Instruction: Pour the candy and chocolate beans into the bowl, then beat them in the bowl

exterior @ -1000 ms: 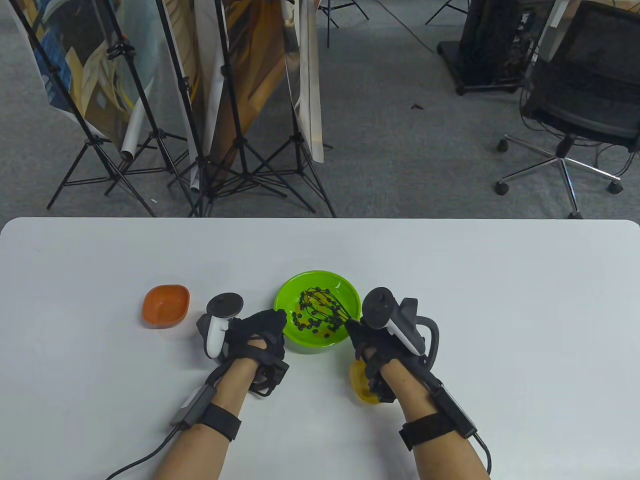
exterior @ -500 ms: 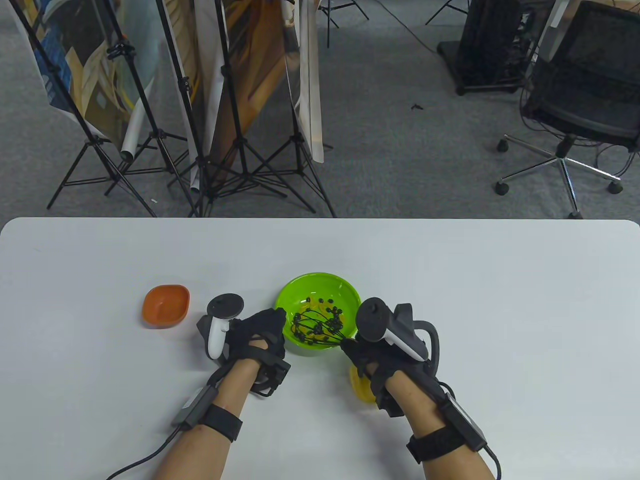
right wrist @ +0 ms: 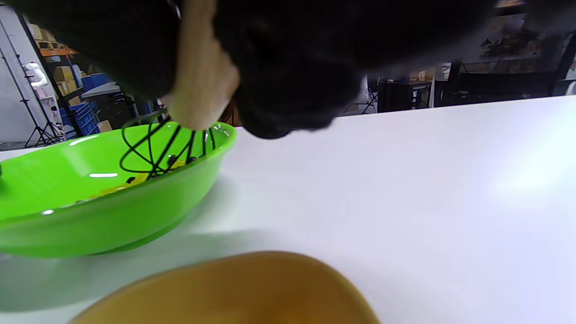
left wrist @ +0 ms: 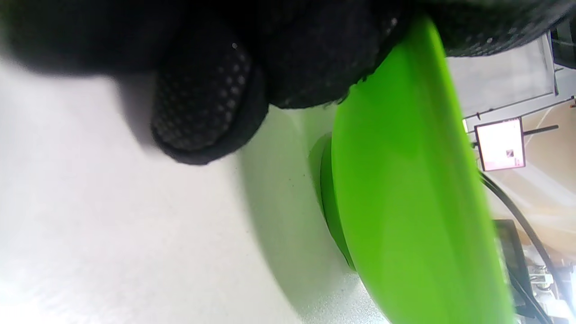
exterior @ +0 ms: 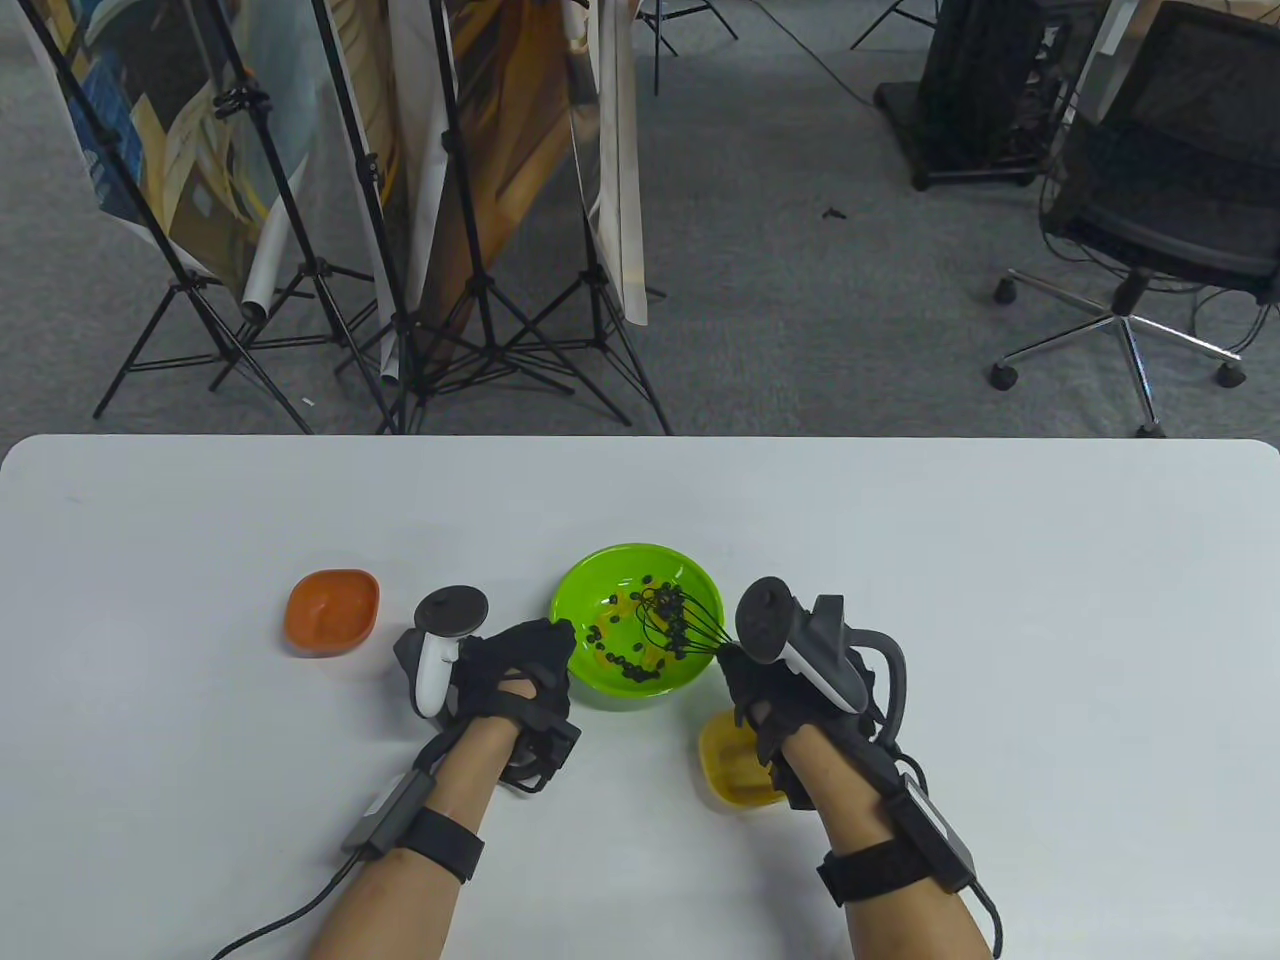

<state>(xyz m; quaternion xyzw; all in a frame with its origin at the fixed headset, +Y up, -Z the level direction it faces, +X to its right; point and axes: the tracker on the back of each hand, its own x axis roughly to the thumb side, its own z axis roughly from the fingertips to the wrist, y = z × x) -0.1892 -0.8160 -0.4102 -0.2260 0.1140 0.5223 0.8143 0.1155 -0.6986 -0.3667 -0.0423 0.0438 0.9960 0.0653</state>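
A white table (exterior: 1000,600) filled the lower half of the scene, and a person's two gloved hands worked near its front edge. A bright green bowl (exterior: 600,585) sat between the hands. The left hand (exterior: 515,665) gripped the bowl's near left rim, its fingers (left wrist: 202,112) curled against the outer wall, with one fingertip down close to the tabletop. The right hand (exterior: 765,690) was closed round the handle of a black wire whisk (exterior: 680,625), and the wire loops reached away from its fingers, over the right rim and down into the bowl. Small dark chocolate beans (exterior: 630,672) and yellow candy (exterior: 622,605) pieces lay scattered on the bowl's floor, among and just beyond the whisk wires. A small yellow dish (exterior: 730,770) sat under the right wrist, behind the fingers. A small orange dish (exterior: 332,611) lay well out to the left of the left hand's fingers.
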